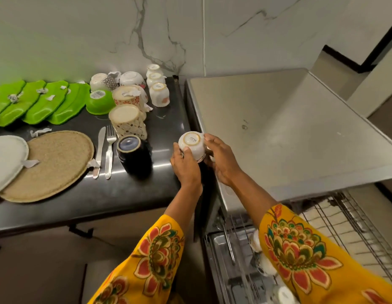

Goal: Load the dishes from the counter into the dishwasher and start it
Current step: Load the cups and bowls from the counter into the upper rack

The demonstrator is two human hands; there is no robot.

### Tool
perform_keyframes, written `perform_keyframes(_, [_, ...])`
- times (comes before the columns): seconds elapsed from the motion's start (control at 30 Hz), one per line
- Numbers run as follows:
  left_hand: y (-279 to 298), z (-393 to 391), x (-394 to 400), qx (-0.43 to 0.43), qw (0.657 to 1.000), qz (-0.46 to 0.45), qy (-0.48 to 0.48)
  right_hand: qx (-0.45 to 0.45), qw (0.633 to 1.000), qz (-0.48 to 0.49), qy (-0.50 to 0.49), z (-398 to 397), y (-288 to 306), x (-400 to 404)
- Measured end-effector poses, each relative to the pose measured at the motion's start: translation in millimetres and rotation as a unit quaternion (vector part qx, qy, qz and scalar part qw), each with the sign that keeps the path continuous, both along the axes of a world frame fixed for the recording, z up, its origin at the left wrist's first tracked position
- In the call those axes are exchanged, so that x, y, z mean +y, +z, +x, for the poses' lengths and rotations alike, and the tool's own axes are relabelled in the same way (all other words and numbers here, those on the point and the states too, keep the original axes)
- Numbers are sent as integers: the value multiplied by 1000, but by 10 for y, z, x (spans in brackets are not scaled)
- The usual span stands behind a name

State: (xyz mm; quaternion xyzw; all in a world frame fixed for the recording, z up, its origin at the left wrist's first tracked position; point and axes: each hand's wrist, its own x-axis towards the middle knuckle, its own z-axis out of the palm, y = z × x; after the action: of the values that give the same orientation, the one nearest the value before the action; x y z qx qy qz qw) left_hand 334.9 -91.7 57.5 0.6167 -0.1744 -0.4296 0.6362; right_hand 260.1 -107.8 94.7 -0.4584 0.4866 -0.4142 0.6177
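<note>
Both hands are closing around a small white ceramic cup with a gold-ringed base [191, 145], holding it upside down just past the right edge of the dark counter [124, 194], near the middle of the view. The left hand [186, 165] is wrapping its fingers over the cup's near side from about seven o'clock, thumb pressed on the wall. The right hand [221, 159] is cupping the far side from about four o'clock, fingers curled against the rim.

Down at five o'clock from the cup, the pulled-out wire dishwasher rack [344, 227] is standing open beneath the steel worktop [278, 132], with a few pale cups already sitting in it.

To do this step well, the person is probably best keeping the cup mouth-down as it travels, so it drains once racked. One hand looks enough for the carry. Lowering it between the wires beside the other cups, without knocking them, seems the careful part, since ceramic chips easily.

At ten and eleven o'clock from the cup, three matching white cups [156, 84], patterned mugs, a dark blue glazed mug [133, 154], a green plastic bowl [100, 102] and green leaf-shaped plates [37, 102] are waiting on the counter.
</note>
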Motion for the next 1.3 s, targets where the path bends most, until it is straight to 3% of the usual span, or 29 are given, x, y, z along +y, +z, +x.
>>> perform_keyframes(0.4, [32,-1377,869,6,993,-50,-110,0,985,-32,-170,-1422,-71,890])
perform_keyframes(0.7, [-249,-2144,1296,-29,982,-7,-187,-20,955,-4,-296,-2176,-409,1388])
perform_keyframes(0.93, [-681,-2218,1330,-61,964,90,-242,-5,955,84,-286,-2352,-977,1431])
perform_keyframes(1.1, [-1026,-2068,1005,-42,959,146,-240,-4,963,171,-208,-2357,-1356,1149])
perform_keyframes(1.3, [-1564,-1875,499,-42,947,207,-243,73,967,208,-126,-2285,-1767,662])
